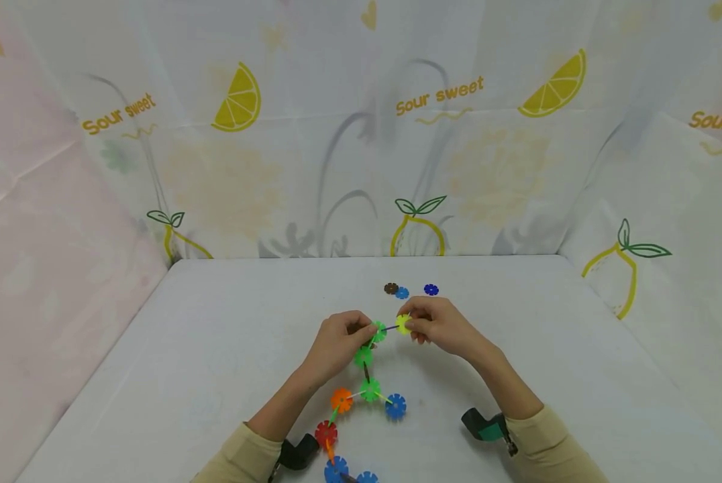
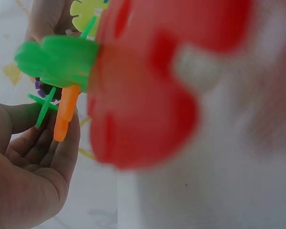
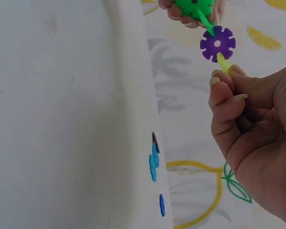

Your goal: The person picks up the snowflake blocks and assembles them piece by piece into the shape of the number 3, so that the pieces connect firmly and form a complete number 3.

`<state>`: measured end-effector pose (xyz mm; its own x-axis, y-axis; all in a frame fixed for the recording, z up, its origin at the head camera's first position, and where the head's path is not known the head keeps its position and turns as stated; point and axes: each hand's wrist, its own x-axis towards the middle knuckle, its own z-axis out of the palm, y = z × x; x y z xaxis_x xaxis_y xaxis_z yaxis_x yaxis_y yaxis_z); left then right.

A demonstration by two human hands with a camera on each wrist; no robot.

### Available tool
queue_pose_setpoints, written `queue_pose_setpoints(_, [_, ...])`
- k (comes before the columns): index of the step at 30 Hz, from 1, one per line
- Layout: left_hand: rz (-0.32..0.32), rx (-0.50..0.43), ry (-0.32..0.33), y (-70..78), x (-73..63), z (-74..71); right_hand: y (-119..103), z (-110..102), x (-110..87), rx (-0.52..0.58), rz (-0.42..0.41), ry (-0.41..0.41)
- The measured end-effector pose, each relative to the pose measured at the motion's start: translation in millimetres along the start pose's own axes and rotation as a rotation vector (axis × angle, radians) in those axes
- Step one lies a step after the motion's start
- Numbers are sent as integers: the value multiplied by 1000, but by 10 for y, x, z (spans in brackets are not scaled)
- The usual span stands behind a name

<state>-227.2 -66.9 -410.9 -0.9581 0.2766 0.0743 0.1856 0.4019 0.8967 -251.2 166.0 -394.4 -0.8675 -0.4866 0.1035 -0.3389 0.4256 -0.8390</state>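
Note:
My left hand [image 1: 338, 343] pinches a green notched disc [image 1: 380, 331] near the top of a chain of interlocking plastic snowflake discs. My right hand [image 1: 444, 326] pinches a yellow disc [image 1: 403, 323] between thumb and fingertips. Between these two sits a purple disc [image 3: 227, 44], joined to both in the right wrist view. Down from the left hand the chain hangs through more green discs [image 1: 370, 390], an orange disc [image 1: 341, 400], a red disc [image 1: 326, 433] and blue discs [image 1: 335, 469]. Another blue disc [image 1: 395, 406] branches off to the right. A red disc [image 2: 143, 124] looms blurred in the left wrist view.
Beyond the hands, loose discs lie on the white table [image 1: 216, 349]: a brown disc [image 1: 391, 288] and a light blue disc [image 1: 402, 293] together, a dark blue disc [image 1: 431, 290] to their right. A printed cloth [image 1: 313, 174] stands behind. Black wrist devices [image 1: 482, 424] are on both forearms.

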Motion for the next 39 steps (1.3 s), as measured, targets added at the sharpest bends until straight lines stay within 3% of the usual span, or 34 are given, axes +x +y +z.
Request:
queue_pose_setpoints(8, [-15, 0, 13, 19, 11, 23, -12, 26, -14, 19, 24, 33])
queue_pose_setpoints(18, [-23, 29, 63, 41, -18, 27, -105, 88, -33, 13, -37, 77])
queue_pose_setpoints(34, [-45, 30, 110, 46, -37, 41, -143, 190, -6, -16, -21, 130])
queue_pose_setpoints(39, [-47, 25, 119, 15, -5, 44, -130, 166, 15, 5, 20, 137])
